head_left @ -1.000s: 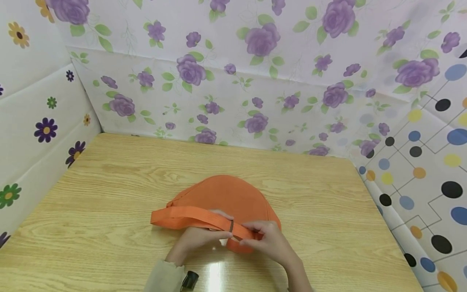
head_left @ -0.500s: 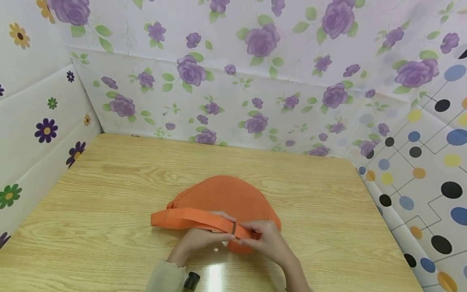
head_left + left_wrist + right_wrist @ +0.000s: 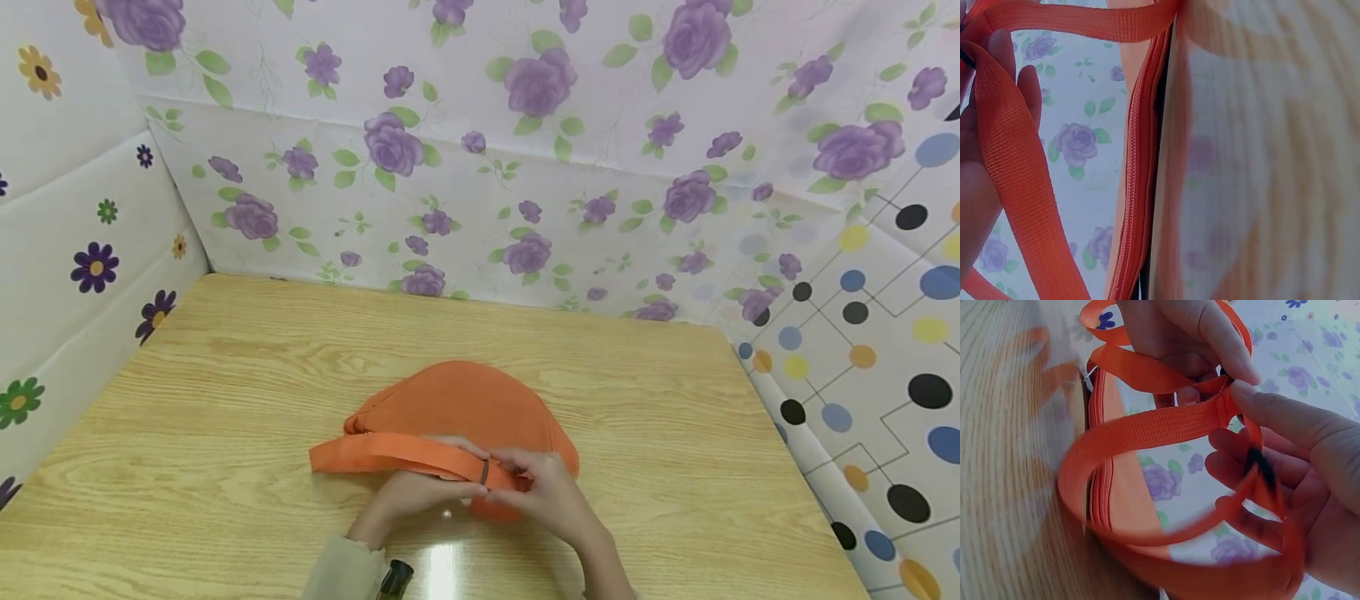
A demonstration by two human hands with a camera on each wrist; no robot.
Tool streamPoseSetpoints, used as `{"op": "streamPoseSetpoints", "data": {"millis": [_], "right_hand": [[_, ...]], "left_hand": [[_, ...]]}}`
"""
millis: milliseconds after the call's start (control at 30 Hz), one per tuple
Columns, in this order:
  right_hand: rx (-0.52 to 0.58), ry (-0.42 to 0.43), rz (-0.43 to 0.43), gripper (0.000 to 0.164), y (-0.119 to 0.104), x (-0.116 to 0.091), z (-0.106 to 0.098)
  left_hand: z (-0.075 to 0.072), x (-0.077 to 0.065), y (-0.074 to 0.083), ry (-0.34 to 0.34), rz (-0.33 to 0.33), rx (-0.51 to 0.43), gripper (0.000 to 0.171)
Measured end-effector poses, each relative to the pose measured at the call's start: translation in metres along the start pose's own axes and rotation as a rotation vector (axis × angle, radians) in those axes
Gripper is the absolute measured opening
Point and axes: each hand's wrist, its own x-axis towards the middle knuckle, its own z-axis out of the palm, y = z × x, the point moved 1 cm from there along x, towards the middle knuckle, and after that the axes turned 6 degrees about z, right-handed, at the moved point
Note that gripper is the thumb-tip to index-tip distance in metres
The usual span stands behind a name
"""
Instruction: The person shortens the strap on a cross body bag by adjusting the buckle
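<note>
An orange half-moon bag (image 3: 468,396) lies on the table, curved side away from me. Its webbing strap (image 3: 375,452) is looped above the near edge. My left hand (image 3: 408,493) pinches the strap beside a dark strap slider (image 3: 484,473). Just to the right, my right hand (image 3: 553,493) pinches the strap between thumb and fingers, the two hands' fingertips nearly meeting. In the right wrist view, a second black buckle (image 3: 1261,467) hangs on the strap in front of the right fingers (image 3: 1229,450). The bag's zipper (image 3: 1132,175) runs along its edge in the left wrist view.
The wooden table (image 3: 262,358) surrounds the bag on all sides. A rose-patterned sheet (image 3: 480,167) rises behind it, with a flowered sheet (image 3: 67,233) on the left and a dotted one (image 3: 885,367) on the right. A black device (image 3: 395,577) sits by the left cuff.
The slider and my left fingertips have shifted slightly right, closing up to the right hand. The strap loop at left has sunk a little and flattened. The bag stays in place.
</note>
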Motion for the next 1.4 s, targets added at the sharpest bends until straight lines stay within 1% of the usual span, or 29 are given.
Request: {"op": "streamPoseSetpoints", "data": {"millis": [133, 200, 333, 533, 600, 700, 867, 967, 1100, 1233, 1333, 1400], "right_hand": [[-0.026, -0.011, 0.03, 0.039, -0.001, -0.001, -0.001], [-0.022, -0.014, 0.026, 0.039, 0.008, -0.001, 0.001], [-0.004, -0.026, 0.022, 0.038, 0.013, -0.003, 0.0], [0.028, -0.038, 0.074, 0.038, 0.017, -0.008, -0.004], [0.03, -0.041, 0.09, 0.037, 0.017, -0.009, -0.005], [0.014, -0.035, 0.1, 0.034, 0.013, -0.009, -0.005], [-0.011, -0.019, 0.073, 0.029, -0.007, -0.007, -0.007], [-0.014, -0.012, 0.063, 0.027, -0.017, -0.007, -0.009], [-0.009, 0.001, 0.072, 0.03, -0.021, -0.007, -0.01], [-0.01, 0.014, 0.079, 0.036, -0.022, -0.006, -0.009], [-0.013, 0.022, 0.061, 0.038, -0.018, -0.005, -0.007], [-0.013, 0.028, 0.034, 0.039, -0.012, -0.004, -0.005]], "left_hand": [[-0.001, 0.0, 0.001, 0.004, -0.043, 0.054, 0.028], [-0.001, 0.0, 0.001, 0.004, -0.05, 0.052, 0.027], [-0.001, 0.0, 0.002, 0.0, -0.05, 0.059, 0.027], [-0.003, 0.0, 0.005, 0.025, -0.094, 0.079, 0.027], [-0.003, 0.0, 0.006, 0.029, -0.097, 0.078, 0.028], [-0.003, 0.0, 0.007, 0.031, -0.095, 0.075, 0.028], [-0.003, 0.0, 0.006, 0.035, -0.093, 0.062, 0.029], [-0.003, 0.0, 0.007, 0.031, -0.08, 0.062, 0.029], [-0.002, 0.001, 0.009, 0.022, -0.071, 0.057, 0.029], [-0.002, 0.001, 0.004, 0.006, -0.09, 0.058, 0.029], [-0.002, 0.001, -0.005, -0.008, -0.098, 0.068, 0.03], [-0.001, 0.001, -0.012, -0.019, -0.097, 0.078, 0.03]]}}
